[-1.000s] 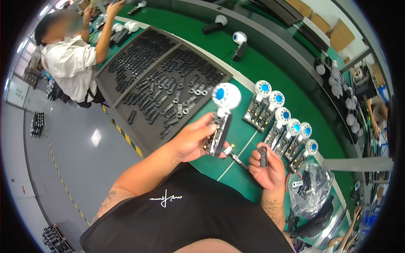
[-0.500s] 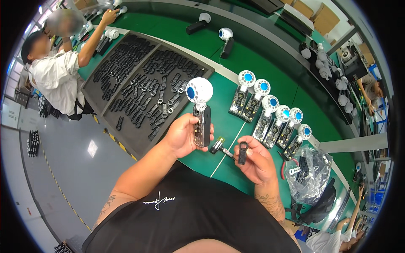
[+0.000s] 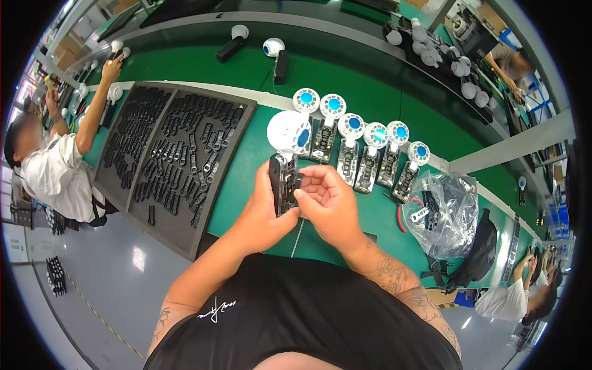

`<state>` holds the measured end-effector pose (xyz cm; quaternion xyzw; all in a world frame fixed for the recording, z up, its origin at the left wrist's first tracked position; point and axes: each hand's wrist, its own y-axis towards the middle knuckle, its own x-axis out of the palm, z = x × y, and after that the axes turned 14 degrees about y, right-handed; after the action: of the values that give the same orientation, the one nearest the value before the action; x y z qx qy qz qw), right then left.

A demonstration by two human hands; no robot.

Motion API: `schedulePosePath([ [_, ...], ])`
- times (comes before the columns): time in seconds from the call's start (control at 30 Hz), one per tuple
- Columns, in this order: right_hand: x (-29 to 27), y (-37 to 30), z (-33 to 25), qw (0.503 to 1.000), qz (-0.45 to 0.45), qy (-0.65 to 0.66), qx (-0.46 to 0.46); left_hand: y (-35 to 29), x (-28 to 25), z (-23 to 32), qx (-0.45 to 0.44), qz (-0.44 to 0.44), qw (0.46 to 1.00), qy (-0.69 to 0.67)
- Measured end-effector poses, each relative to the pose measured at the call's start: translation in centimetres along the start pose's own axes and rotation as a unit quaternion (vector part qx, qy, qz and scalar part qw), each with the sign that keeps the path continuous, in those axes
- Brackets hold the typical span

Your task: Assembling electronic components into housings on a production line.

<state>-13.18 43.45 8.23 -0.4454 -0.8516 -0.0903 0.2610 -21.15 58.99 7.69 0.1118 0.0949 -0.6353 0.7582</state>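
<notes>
My left hand (image 3: 262,213) is wrapped round the dark handle of a handheld device with a round white head (image 3: 285,131). The device stands upright, and bare electronics show on the side of its handle facing my right hand. Close against that side, my right hand (image 3: 327,200) pinches a small black plastic cover (image 3: 300,180), mostly hidden by the fingers; whether it touches the handle I cannot tell. Just beyond, several similar devices (image 3: 368,163) lie in a row on the green table, blue discs in their white heads and circuit boards showing.
On the left lies a dark tray (image 3: 169,233) of small black covers. A clear plastic bag (image 3: 453,216) with parts, red-handled pliers (image 3: 401,219) and a black pouch (image 3: 475,259) lie on the right. Two more devices (image 3: 279,61) lie farther back. A co-worker (image 3: 58,166) stands at the far left.
My right hand has brought the black cover from the right up to the device. The device has turned so its bare electronics face my right hand. The view has shifted to the right.
</notes>
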Motion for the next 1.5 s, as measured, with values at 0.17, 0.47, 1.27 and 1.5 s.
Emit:
schedulePosePath([
  [0.17, 0.1, 0.1, 0.3, 0.977, 0.007, -0.192, -0.098, 0.1, 0.8, 1.1, 0.046, 0.063, 0.984, 0.161],
  [0.47, -4.2, -1.0, -0.6, 0.761, -0.125, -0.616, -0.162, 0.9, -2.7, 0.2, -0.118, -0.037, 0.944, -0.304],
  [1.27, 0.5, 0.2, -3.9, 0.79, -0.15, -0.54, -0.248, -0.2, -3.0, 3.7, -0.106, 0.024, 0.98, -0.166],
  [1.5, 0.0, -1.5, -4.2, 0.82, -0.084, -0.438, -0.359, -0.5, -2.8, 0.3, -0.065, 0.035, 0.971, -0.228],
])
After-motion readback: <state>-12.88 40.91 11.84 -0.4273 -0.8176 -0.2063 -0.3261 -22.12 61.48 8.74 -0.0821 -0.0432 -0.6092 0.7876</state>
